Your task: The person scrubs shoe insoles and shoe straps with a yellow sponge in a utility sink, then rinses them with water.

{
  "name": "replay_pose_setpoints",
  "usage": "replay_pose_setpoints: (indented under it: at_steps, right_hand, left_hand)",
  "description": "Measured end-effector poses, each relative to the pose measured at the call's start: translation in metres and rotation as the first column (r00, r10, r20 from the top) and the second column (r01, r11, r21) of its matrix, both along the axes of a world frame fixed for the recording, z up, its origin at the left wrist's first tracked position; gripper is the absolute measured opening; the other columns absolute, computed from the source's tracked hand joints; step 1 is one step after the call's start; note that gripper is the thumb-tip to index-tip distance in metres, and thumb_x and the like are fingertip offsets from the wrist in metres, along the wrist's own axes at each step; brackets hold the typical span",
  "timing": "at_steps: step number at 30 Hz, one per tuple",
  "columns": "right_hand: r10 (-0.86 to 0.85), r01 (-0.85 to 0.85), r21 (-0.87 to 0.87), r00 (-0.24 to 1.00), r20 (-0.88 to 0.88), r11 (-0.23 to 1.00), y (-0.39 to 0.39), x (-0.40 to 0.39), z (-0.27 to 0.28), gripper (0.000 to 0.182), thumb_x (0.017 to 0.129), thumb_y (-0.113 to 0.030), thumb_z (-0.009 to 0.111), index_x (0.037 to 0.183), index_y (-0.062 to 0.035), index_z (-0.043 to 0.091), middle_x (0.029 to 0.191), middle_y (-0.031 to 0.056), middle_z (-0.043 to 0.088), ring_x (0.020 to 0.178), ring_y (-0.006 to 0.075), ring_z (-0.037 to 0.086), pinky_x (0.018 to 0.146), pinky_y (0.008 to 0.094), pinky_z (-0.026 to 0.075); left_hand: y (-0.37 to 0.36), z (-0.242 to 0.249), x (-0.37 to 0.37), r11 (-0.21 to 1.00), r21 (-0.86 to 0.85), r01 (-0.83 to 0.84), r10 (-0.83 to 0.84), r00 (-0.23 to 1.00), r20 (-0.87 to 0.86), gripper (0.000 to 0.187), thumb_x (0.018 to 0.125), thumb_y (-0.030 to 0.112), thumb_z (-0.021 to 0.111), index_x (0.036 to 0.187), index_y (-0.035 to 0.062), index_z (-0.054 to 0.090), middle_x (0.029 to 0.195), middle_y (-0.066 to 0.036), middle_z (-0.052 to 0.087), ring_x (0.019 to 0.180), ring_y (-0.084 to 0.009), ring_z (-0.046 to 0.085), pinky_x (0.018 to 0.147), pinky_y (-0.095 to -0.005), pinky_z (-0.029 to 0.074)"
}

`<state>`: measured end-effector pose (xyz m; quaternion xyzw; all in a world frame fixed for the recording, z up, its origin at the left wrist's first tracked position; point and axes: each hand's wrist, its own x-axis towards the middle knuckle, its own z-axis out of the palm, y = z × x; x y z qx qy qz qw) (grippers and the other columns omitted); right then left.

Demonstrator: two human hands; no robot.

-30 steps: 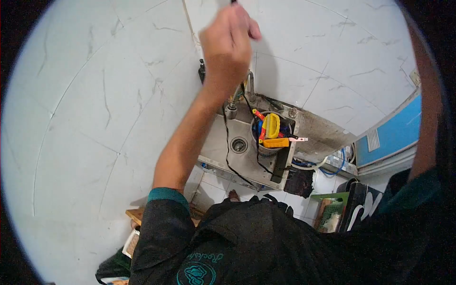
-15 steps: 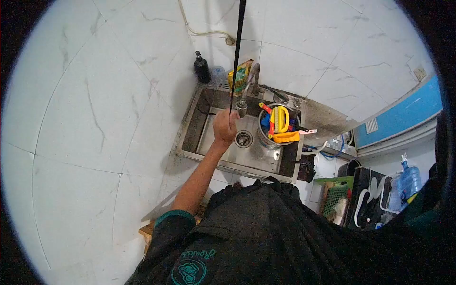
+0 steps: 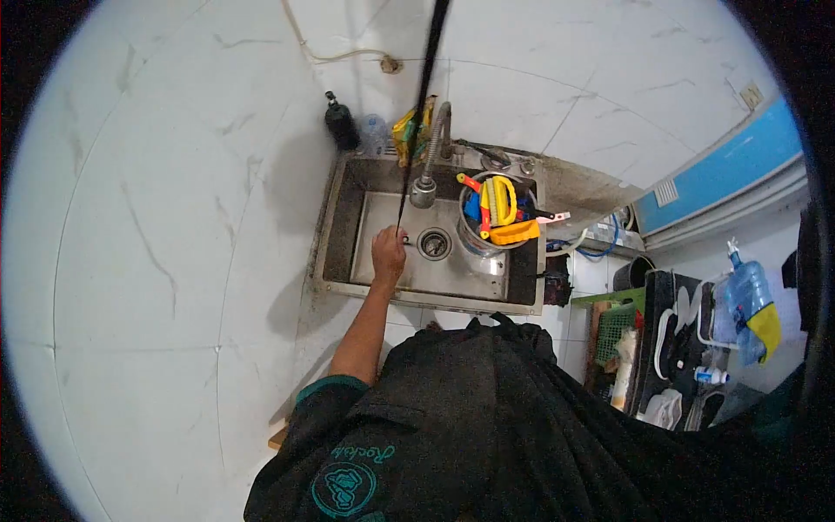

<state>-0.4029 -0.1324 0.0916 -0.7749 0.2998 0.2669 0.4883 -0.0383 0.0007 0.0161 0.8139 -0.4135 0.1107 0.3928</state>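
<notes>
My left hand (image 3: 388, 253) is over the left half of the steel sink (image 3: 417, 293), its fingers closed around the lower end of a thin, straight black cord (image 3: 421, 113). The cord runs up past the top of the view. Just right of the hand is the round drain (image 3: 434, 244). A flexible faucet (image 3: 423, 191) hangs down above the drain. A bucket (image 3: 481, 246) stands in the right side of the sink, filled with a yellow brush (image 3: 502, 202), an orange-handled tool (image 3: 515, 232) and other tools. My right hand is out of view.
Behind the sink stand a black pump bottle (image 3: 341, 123), a clear bottle (image 3: 374, 135) and a yellow-green pouch (image 3: 405, 135). To the right are a green basket (image 3: 616, 333), slippers (image 3: 665, 348) and a blue spray bottle (image 3: 750, 287). Tiled wall (image 3: 165, 244) rises on the left.
My left hand has moved down and left, away from the faucet head, with the cord's lower end following it. The view has shifted, bringing more of the right-side items into sight.
</notes>
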Motion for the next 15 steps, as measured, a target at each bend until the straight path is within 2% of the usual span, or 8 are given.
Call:
replay_pose_setpoints:
  at_steps: [2,3,6,7,10,11,14,15]
  right_hand:
    - [-0.018,0.018,-0.002,1.000,-0.005,1.000,0.002,-0.005,0.002,0.016,0.092,-0.010,0.048,0.079,-0.0014,0.053,0.073,0.0107,0.057,0.064,0.0156,0.056,0.057,0.0288,0.047]
    - [-0.026,0.026,-0.005,1.000,-0.004,1.000,0.002,-0.008,0.004,0.017,0.092,-0.010,0.047,0.079,-0.0014,0.053,0.073,0.0106,0.057,0.064,0.0154,0.056,0.057,0.0286,0.047]
    - [-0.048,0.048,0.003,0.999,-0.007,0.999,0.009,-0.019,0.002,0.017,0.092,-0.010,0.047,0.079,-0.0016,0.053,0.074,0.0103,0.057,0.065,0.0148,0.056,0.058,0.0279,0.047]
    - [-0.052,0.052,0.009,0.999,-0.010,0.999,0.011,-0.022,0.003,0.017,0.093,-0.010,0.047,0.080,-0.0016,0.053,0.074,0.0102,0.057,0.065,0.0146,0.056,0.058,0.0277,0.046]
    - [-0.048,0.048,0.015,0.999,0.013,0.999,0.011,-0.023,0.017,0.017,0.093,-0.011,0.047,0.080,-0.0018,0.053,0.075,0.0100,0.057,0.065,0.0139,0.055,0.059,0.0271,0.046]
    - [-0.033,0.033,0.012,0.999,0.030,0.999,0.009,-0.022,0.029,0.017,0.093,-0.011,0.047,0.080,-0.0018,0.053,0.075,0.0099,0.057,0.066,0.0137,0.055,0.059,0.0269,0.046]
    - [0.042,-0.040,-0.025,0.994,0.102,0.999,-0.003,-0.010,0.090,0.017,0.094,-0.011,0.046,0.081,-0.0020,0.053,0.076,0.0096,0.057,0.066,0.0131,0.055,0.060,0.0262,0.046]
    - [0.080,-0.074,-0.044,0.987,0.138,0.996,-0.010,-0.005,0.118,0.017,0.094,-0.012,0.046,0.081,-0.0020,0.052,0.076,0.0096,0.057,0.066,0.0129,0.055,0.060,0.0260,0.046]
  left_hand:
    - [0.006,-0.013,-0.003,0.997,0.070,0.014,-0.010,0.999,-0.053,0.016,0.093,0.017,0.045,0.089,0.0054,0.056,0.085,-0.012,0.058,0.082,-0.0303,0.055,0.074,-0.0418,0.041]
    - [0.006,-0.013,-0.005,1.000,0.027,0.009,-0.008,0.998,-0.059,0.017,0.093,0.017,0.046,0.086,0.0053,0.056,0.084,-0.012,0.058,0.083,-0.0305,0.055,0.074,-0.0416,0.041]
    - [0.009,-0.017,-0.002,0.993,0.105,-0.052,0.061,0.995,-0.084,0.019,0.094,0.018,0.045,0.085,0.0052,0.055,0.084,-0.012,0.058,0.083,-0.0310,0.055,0.075,-0.0418,0.041]
    - [0.009,-0.017,0.000,0.999,0.026,-0.036,0.039,0.991,-0.126,0.020,0.094,0.018,0.044,0.085,0.0047,0.055,0.082,-0.013,0.058,0.083,-0.0320,0.055,0.074,-0.0426,0.042]
    - [0.008,-0.002,0.001,1.000,-0.026,0.004,-0.007,0.991,-0.133,0.021,0.095,0.018,0.043,0.084,0.0044,0.055,0.078,-0.014,0.057,0.079,-0.0339,0.056,0.071,-0.0433,0.043]
    - [0.009,0.013,0.004,0.998,0.030,0.051,-0.041,0.963,-0.267,0.022,0.094,0.018,0.042,0.086,0.0008,0.055,0.074,-0.016,0.057,0.074,-0.0367,0.056,0.067,-0.0448,0.043]
    - [0.019,0.078,0.004,0.952,0.220,0.213,-0.060,0.835,-0.546,0.025,0.094,0.020,0.044,0.091,-0.0024,0.055,0.076,-0.018,0.060,0.074,-0.0380,0.058,0.067,-0.0448,0.044]
    - [0.029,0.084,0.010,0.925,0.267,0.269,-0.105,0.859,-0.501,0.026,0.093,0.021,0.045,0.095,-0.0029,0.056,0.079,-0.019,0.062,0.075,-0.0375,0.060,0.068,-0.0436,0.045]
